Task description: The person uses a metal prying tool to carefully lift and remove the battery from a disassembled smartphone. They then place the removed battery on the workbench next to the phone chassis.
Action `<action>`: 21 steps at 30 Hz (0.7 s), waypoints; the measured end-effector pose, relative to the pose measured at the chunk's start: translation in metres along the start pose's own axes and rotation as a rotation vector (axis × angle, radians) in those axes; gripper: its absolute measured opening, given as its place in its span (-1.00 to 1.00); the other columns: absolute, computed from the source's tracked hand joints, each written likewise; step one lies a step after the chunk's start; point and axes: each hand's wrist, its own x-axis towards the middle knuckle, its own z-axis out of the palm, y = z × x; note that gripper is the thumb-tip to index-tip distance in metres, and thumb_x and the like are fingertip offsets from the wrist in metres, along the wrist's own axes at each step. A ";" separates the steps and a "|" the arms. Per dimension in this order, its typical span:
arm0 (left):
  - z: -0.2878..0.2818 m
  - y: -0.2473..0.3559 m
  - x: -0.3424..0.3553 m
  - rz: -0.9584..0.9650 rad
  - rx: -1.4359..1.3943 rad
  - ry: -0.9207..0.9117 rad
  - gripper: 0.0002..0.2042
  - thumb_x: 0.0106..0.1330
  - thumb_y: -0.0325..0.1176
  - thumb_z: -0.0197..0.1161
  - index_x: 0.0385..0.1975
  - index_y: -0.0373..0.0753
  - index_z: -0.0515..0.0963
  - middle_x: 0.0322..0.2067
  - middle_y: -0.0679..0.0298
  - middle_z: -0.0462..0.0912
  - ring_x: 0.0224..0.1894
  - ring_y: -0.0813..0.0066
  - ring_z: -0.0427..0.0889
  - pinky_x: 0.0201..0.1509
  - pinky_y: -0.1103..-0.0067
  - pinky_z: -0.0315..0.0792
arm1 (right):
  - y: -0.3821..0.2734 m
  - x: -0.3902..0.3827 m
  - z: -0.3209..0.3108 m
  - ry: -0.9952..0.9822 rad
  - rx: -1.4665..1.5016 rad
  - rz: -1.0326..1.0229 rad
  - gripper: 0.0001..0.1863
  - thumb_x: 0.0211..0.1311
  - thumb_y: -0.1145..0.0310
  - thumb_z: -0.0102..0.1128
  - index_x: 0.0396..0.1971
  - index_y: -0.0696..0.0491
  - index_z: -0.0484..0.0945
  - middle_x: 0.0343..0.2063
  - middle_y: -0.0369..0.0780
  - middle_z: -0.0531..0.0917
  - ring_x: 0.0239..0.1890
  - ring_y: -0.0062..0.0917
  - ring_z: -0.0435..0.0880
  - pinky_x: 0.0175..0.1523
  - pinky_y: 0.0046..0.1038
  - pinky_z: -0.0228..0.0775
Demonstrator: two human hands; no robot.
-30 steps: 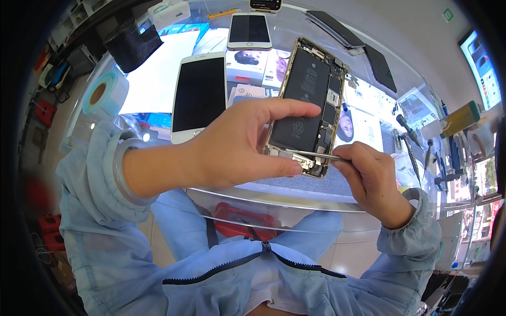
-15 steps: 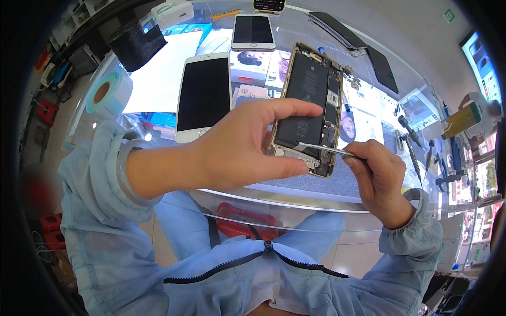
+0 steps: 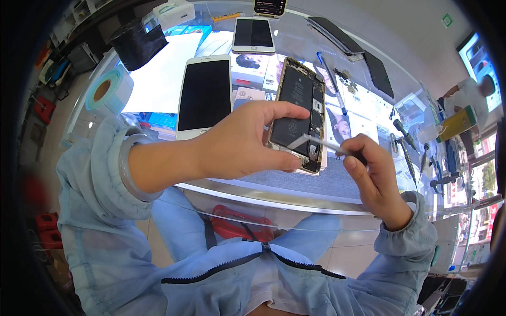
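Note:
My left hand [image 3: 240,139] grips an opened phone body [image 3: 316,108] by its lower end, with the index finger across it and the thumb at the bottom edge. Its casing is gold-rimmed, and a black battery [image 3: 296,89] fills the left part. Circuit parts run down the right side. In my right hand [image 3: 378,179], pinched between thumb and fingers, is a thin metal pry tool [image 3: 326,143] with a bent flat tip. That tip lies over the battery's lower end; I cannot tell whether it touches.
A white-framed phone screen [image 3: 204,95] lies left of the phone body, with a white phone [image 3: 253,36] behind it. A blue pen [image 3: 333,81] and small loose parts [image 3: 345,79] lie to the right. Screwdrivers [image 3: 405,134] sit farther right, a tape roll [image 3: 109,90] at left.
The phone body has shifted slightly left, and its far end is lower in the picture, uncovering the blue pen. The pry tool's tip has moved left and turned, showing its bend.

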 end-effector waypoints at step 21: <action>0.001 -0.003 0.001 0.006 -0.081 -0.038 -0.32 0.10 -0.61 0.36 0.24 -0.45 0.18 0.07 0.09 0.47 0.07 0.48 0.51 0.17 0.55 0.43 | 0.016 0.027 0.008 0.047 -0.301 -0.392 -0.71 -0.02 0.69 0.28 -0.25 0.19 0.51 -0.37 -0.14 0.56 -0.40 -0.34 0.59 -0.35 -0.45 0.44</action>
